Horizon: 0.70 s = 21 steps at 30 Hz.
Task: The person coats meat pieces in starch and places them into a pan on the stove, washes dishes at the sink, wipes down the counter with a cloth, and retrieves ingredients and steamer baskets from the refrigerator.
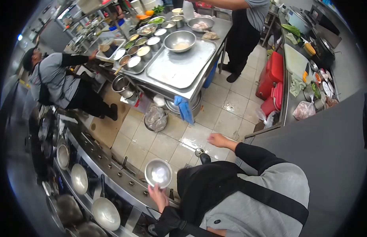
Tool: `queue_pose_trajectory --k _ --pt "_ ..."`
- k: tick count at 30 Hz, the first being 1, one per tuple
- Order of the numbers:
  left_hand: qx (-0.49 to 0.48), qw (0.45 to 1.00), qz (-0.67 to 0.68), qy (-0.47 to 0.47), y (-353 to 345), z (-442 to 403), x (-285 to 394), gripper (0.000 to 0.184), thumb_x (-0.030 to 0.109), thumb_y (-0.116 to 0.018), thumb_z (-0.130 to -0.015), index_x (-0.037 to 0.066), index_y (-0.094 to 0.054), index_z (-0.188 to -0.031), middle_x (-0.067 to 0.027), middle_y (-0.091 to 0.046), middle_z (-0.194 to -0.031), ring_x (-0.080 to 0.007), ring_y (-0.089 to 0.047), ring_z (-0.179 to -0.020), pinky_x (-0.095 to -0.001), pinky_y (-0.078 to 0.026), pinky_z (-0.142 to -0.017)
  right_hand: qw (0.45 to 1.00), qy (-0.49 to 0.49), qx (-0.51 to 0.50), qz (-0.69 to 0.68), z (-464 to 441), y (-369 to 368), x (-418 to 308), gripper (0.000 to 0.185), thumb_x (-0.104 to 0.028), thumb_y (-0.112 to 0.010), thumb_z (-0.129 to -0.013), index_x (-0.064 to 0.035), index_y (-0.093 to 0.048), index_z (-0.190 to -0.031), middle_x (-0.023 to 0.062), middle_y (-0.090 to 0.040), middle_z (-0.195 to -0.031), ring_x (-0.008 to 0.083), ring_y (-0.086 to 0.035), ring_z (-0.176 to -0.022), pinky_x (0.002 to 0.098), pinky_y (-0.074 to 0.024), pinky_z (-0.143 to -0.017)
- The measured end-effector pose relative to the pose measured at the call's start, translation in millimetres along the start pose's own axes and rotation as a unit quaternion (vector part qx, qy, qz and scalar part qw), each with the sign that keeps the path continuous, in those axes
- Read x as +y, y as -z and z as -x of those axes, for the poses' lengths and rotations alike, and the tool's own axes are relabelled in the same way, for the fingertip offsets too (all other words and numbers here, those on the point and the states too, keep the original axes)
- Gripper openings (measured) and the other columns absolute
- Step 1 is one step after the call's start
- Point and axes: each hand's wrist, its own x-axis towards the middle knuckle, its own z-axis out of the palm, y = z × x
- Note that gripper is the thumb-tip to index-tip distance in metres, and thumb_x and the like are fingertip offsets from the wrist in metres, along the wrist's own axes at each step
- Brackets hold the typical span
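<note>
My left hand [157, 196] grips the rim of a small metal bowl [158, 173], fingers closed on its near edge. The bowl tilts so that its shiny inside shows, with nothing visible in it. Beside it runs the stove's front edge with its knobs [131, 183]. My right hand [217, 140] hangs over the tiled floor, fingers loosely extended, holding nothing that I can see.
Pans [106, 213] sit on the stove at left. A steel table [187, 93] ahead carries a tray [173, 71], a large bowl [179, 41] and several containers. Red coolers [270, 75] stand at right. Two co-workers [59, 79] stand near the table.
</note>
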Motion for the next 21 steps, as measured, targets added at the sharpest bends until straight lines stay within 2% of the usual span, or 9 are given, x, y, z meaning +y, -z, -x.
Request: queue_pose_trajectory --k 1,2,4,7,11,14,15,16,21 --pt "-0.023 0.999 -0.041 0.007 -35.7 -10.8 13.7 0.044 0.013 -0.058 -0.093 0.01 -0.041 -0.133 -0.0074 -0.059 -0.113 -0.0181 -0.062 -0.09 -0.0328 -0.051 -0.068 0.992 0.053 0.009 -0.114 -25.4 -0.6 -17.4 0.025 -0.025 -0.064 -0.09 -0.002 -0.066 -0.1 0.0114 -0.069 -0.087 0.0198 -0.066 -0.082 0.0339 -0.0528 -0.073" --pt "-0.049 0.996 -0.08 0.011 -70.2 -23.3 25.9 0.044 0.012 -0.059 -0.092 0.009 -0.041 -0.133 -0.0078 -0.06 -0.11 -0.0173 -0.063 -0.088 -0.0309 -0.051 -0.067 0.98 0.015 -0.016 -0.197 -47.7 5.8 -46.4 0.028 -0.028 -0.062 -0.094 -0.0024 -0.066 -0.104 0.0069 -0.069 -0.092 0.0142 -0.065 -0.082 0.0307 -0.0528 -0.073" --pt "-0.132 0.987 -0.085 -0.009 -120.4 -67.5 30.5 0.044 0.008 -0.06 -0.092 0.005 -0.04 -0.131 -0.0091 -0.063 -0.103 -0.015 -0.063 -0.083 -0.028 -0.053 -0.063 0.938 -0.027 -0.087 -0.333 -68.3 55.5 -127.5 0.041 -0.041 -0.062 -0.093 -0.0042 -0.064 -0.111 0.0065 -0.067 -0.093 0.0142 -0.063 -0.08 0.0303 -0.0529 -0.069" --pt "-0.26 0.96 -0.102 -0.02 -219.4 -113.4 40.2 0.042 0.005 -0.06 -0.092 0.002 -0.041 -0.129 -0.0097 -0.065 -0.103 -0.0137 -0.064 -0.084 -0.0265 -0.055 -0.062 0.913 -0.063 -0.097 -0.391 -93.2 108.1 -151.3 0.049 -0.044 -0.06 -0.094 -0.0047 -0.055 -0.123 0.0052 -0.064 -0.097 0.0119 -0.062 -0.077 0.0271 -0.0523 -0.065" --pt "-0.419 0.895 -0.152 -0.032 -342.7 -145.2 59.0 0.039 0.006 -0.06 -0.093 0.001 -0.044 -0.129 -0.0101 -0.064 -0.106 -0.0133 -0.064 -0.085 -0.0255 -0.055 -0.066 0.905 -0.066 0.052 -0.418 -104.4 174.2 -134.5 0.044 -0.035 -0.054 -0.099 -0.002 -0.047 -0.126 0.0065 -0.06 -0.101 0.0124 -0.059 -0.083 0.0271 -0.0508 -0.069" --pt "-0.51 0.846 -0.156 0.003 -428.8 -150.6 75.5 0.039 0.008 -0.059 -0.095 0.0 -0.045 -0.131 -0.0114 -0.064 -0.106 -0.0146 -0.065 -0.086 -0.0258 -0.055 -0.069 0.946 0.021 0.24 -0.216 -124.4 198.0 -69.3 0.037 -0.031 -0.053 -0.1 -0.0031 -0.047 -0.124 0.0057 -0.059 -0.104 0.0121 -0.057 -0.093 0.028 -0.0489 -0.078" --pt "-0.543 0.824 -0.163 0.027 -452.9 -153.4 78.1 0.039 0.009 -0.058 -0.096 0.0 -0.045 -0.132 -0.012 -0.064 -0.107 -0.0152 -0.065 -0.086 -0.026 -0.054 -0.07 0.918 -0.007 0.263 -0.296 -119.6 221.2 -67.5 0.03 -0.027 -0.051 -0.101 -0.0042 -0.048 -0.121 0.0034 -0.057 -0.104 0.0106 -0.053 -0.098 0.0286 -0.046 -0.085" --pt "-0.572 0.801 -0.171 0.054 -473.9 -155.8 78.6 0.039 0.01 -0.057 -0.096 0.0 -0.045 -0.132 -0.0126 -0.065 -0.107 -0.0157 -0.065 -0.086 -0.0263 -0.054 -0.072 0.883 -0.035 0.32 -0.342 -124.9 228.3 -35.6 0.025 -0.024 -0.051 -0.1 -0.0053 -0.049 -0.116 0.0042 -0.058 -0.1 0.0104 -0.054 -0.092 0.0299 -0.0481 -0.078" --pt "-0.594 0.753 -0.283 0.007 -554.6 -173.6 68.4 0.032 0.013 -0.058 -0.097 -0.001 -0.053 -0.125 -0.0137 -0.067 -0.108 -0.0138 -0.063 -0.087 -0.0259 -0.051 -0.08 0.7 -0.149 0.653 -0.248 -67.0 334.8 117.4 0.014 -0.02 -0.049 -0.1 -0.007 -0.047 -0.098 0.0016 -0.05 -0.09 0.0105 -0.047 -0.087 0.0283 -0.0427 -0.079"
